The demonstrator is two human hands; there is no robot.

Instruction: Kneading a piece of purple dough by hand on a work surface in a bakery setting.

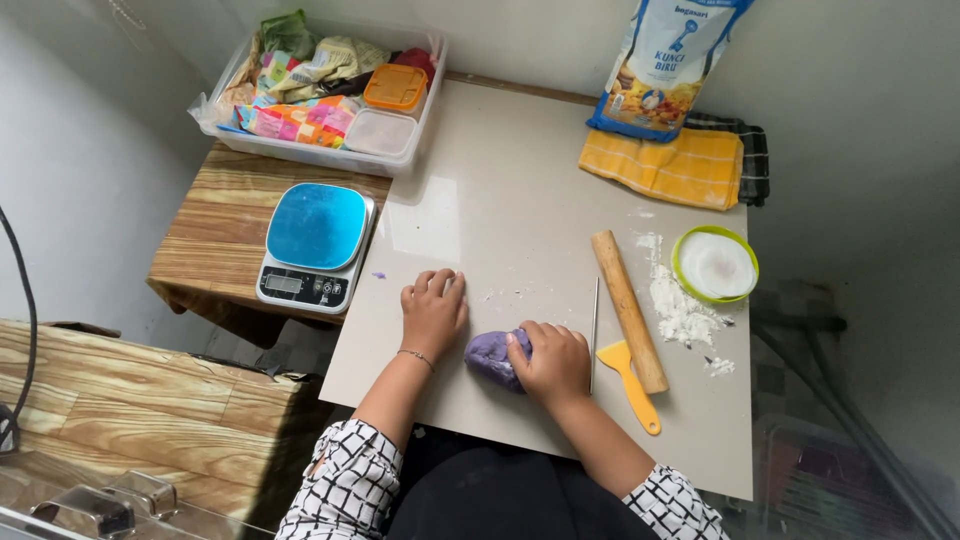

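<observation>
A lump of purple dough (pixel 490 355) lies on the beige tile board (pixel 500 200) near its front edge. My right hand (pixel 550 362) presses down on the dough's right side, fingers curled over it. My left hand (pixel 434 310) rests flat on the board just left of the dough, fingers together, holding nothing. Both sleeves are white with a black grid pattern.
A wooden rolling pin (pixel 628 308), a thin metal skewer (pixel 594 330), a yellow scraper (pixel 630 378), a flour pile (pixel 680 312) and a green-rimmed bowl (pixel 714 264) lie right of my hands. A blue-topped kitchen scale (pixel 315 245), a plastic bin of packets (pixel 325 95), a flour bag (pixel 665 60) and a yellow cloth (pixel 665 165) sit farther back.
</observation>
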